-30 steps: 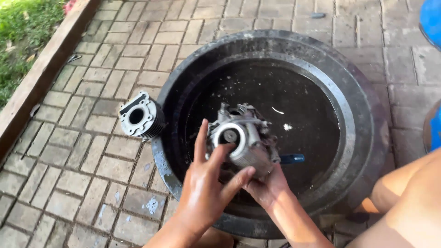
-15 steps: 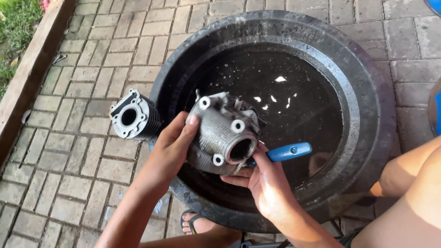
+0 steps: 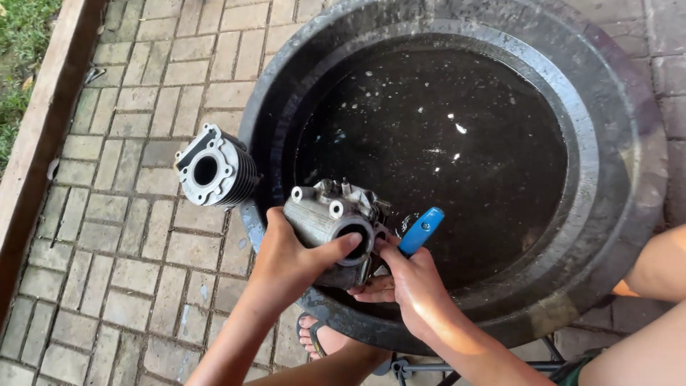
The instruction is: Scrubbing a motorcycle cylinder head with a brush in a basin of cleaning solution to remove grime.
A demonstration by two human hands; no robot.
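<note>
- Step in hand (judged): scrubbing one grey metal engine casting [image 3: 330, 227], held over the near rim of a round black basin [image 3: 629, 214] filled w/ dark liquid.
- Left hand [image 3: 289, 261] was wrapped around the casting's side, thumb laid at the edge of its round bore; a firm hold, fingers closed on the part.
- Right hand [image 3: 414, 282] was closed around a blue-handled tool [image 3: 421, 230], prob. a brush; its working end was hidden behind the casting, so bristles could not be confirmed.
- Casting sat above the basin's near edge, just over the liquid, bore facing the camera.
- Next move (judged) called for steady support from the left hand while the tool end worked into the bore & recesses; part looked wet, so slip risk.
- Count: 1 casting in hand; 1 finned cylinder [image 3: 213, 168] lying on the brick paving [image 3: 128, 236], touching the basin's outer wall; 1 basin; 1 blue tool.
- Also seen: 1 sandalled foot [image 3: 314, 336] below the basin rim; grass strip [image 3: 18, 64] at the left.
</note>
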